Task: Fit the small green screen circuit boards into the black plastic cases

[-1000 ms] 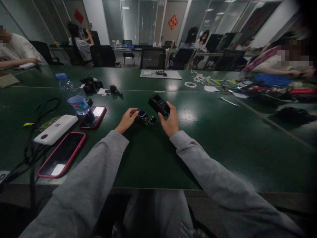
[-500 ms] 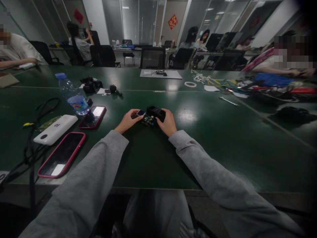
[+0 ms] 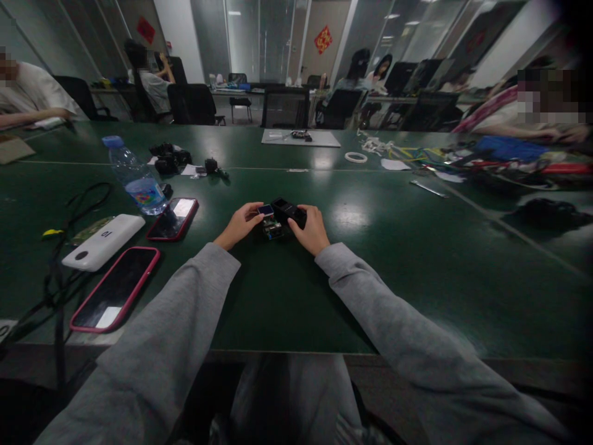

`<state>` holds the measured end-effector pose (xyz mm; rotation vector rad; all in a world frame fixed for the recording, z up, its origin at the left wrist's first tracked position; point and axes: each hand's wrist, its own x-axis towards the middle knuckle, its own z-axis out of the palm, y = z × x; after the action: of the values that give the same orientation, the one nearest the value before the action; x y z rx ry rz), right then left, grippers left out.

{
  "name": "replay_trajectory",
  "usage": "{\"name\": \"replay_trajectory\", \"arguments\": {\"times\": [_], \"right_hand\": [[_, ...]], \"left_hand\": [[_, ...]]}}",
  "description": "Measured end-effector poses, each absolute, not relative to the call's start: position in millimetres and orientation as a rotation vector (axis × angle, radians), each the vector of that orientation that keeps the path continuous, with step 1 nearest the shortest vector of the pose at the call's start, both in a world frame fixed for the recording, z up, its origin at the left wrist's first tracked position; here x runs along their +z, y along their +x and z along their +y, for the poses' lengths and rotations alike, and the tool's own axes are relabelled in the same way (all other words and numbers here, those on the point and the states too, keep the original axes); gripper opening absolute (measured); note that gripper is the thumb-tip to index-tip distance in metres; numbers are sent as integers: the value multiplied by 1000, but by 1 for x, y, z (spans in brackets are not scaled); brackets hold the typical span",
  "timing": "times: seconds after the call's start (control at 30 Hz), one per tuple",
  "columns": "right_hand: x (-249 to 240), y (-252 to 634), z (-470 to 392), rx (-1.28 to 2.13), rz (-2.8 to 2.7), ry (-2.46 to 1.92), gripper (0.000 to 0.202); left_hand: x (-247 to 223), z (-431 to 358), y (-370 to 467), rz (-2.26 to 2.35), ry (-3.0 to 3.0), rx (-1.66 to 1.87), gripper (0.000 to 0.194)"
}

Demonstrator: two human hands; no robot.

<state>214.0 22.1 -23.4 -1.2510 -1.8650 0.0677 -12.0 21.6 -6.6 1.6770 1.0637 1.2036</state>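
Between thumb and fingers, my left hand [image 3: 241, 225] grips a small display screen [image 3: 265, 210] with a pale edge. My right hand [image 3: 311, 228] is closed around a black plastic cover [image 3: 286, 211] that has a rectangular opening, tilted with its far end toward the screen. Just below the two pieces sits a circuit board [image 3: 273, 230] with green and metal parts and a bit of blue at its lower edge. Whether a wire joins the screen to the board is too small to tell.
To the left lie two red-edged phones [image 3: 173, 219], a white power bank [image 3: 104, 242], black cables [image 3: 58, 278] and a water bottle [image 3: 139, 179]. A tape roll [image 3: 356, 157], tweezers-like metal tool [image 3: 429, 189] and heaped wires [image 3: 417, 154] are at right. People sit around.
The black cover has shifted slightly left and tilted toward the screen. The circuit board has turned and moved a little left and down. My left hand has barely moved.
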Motion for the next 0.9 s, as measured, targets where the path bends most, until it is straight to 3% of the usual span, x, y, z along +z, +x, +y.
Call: {"name": "replay_trajectory", "arguments": {"times": [0.3, 0.9], "right_hand": [[-18, 214, 20, 142, -1771, -1297, 34], [-17, 210, 16, 26, -1869, -1288, 54]], "left_hand": [[-5, 21, -12, 1030, 1662, 1176, 38], [-3, 21, -12, 1035, 1637, 1173, 36]]}}
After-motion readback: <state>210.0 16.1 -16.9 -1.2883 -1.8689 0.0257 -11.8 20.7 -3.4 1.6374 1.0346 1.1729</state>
